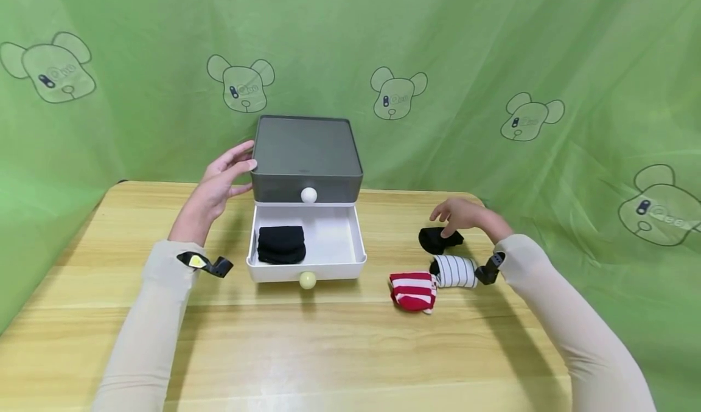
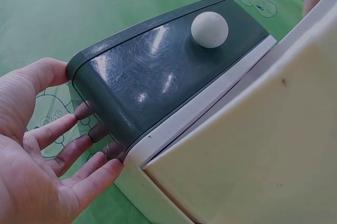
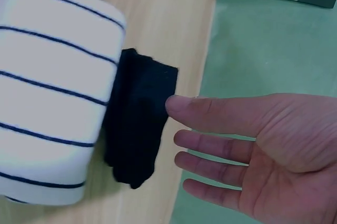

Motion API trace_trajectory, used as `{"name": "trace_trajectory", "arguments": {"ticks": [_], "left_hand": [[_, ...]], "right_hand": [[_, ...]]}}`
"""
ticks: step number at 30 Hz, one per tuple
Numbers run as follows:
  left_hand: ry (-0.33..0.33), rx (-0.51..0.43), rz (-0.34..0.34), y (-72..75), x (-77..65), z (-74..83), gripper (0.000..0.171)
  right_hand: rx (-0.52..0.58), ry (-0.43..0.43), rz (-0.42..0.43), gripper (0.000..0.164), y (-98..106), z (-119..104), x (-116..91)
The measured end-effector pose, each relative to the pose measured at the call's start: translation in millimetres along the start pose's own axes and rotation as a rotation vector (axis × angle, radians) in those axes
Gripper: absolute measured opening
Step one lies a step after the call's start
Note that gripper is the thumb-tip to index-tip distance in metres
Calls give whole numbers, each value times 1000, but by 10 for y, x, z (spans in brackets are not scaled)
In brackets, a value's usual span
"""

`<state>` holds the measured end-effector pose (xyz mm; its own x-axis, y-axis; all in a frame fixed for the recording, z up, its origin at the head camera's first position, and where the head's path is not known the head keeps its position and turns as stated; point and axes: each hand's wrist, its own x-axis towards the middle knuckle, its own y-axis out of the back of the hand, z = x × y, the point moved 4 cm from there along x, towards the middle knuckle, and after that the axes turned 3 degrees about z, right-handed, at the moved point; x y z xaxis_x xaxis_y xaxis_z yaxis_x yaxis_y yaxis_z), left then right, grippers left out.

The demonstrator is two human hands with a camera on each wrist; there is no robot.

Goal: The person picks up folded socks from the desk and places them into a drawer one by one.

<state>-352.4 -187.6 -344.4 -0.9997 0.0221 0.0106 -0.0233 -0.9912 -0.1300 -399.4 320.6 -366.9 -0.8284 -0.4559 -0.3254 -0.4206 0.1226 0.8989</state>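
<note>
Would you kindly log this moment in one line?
left hand: touching drawer unit; right hand: near black bundle; white drawer: open, another black bundle inside

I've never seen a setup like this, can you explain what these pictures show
There's no machine: each grip is a person's bare hand. The wide picture comes from a head camera, the close ones from the left and right wrist cameras.

On the wooden table stands a grey-topped box with an open white drawer, where a folded black cloth lies. To the right lie a second black cloth, a white roll with dark stripes and a red-and-white striped cloth.

The left grip touches the box's side. The right grip is close to the second black cloth; whether it touches, I can't tell. Neither appears to hold anything.
</note>
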Motion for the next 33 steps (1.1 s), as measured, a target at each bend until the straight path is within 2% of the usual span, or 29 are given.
{"name": "trace_trajectory", "arguments": {"ticks": [9, 14, 27, 33], "left_hand": [[3, -23, -6, 6, 6, -1, 62], [2, -28, -14, 11, -11, 9, 63], [15, -22, -20, -17, -22, 30, 64], [12, -20, -18, -10, -22, 30, 64]], "right_hand": [[22, -1, 0, 47, -164, 210, 62], [34, 1, 0, 46, -196, 250, 83], [5, 41, 11, 22, -233, 248, 130], [10, 40, 33, 20, -240, 252, 150]]}}
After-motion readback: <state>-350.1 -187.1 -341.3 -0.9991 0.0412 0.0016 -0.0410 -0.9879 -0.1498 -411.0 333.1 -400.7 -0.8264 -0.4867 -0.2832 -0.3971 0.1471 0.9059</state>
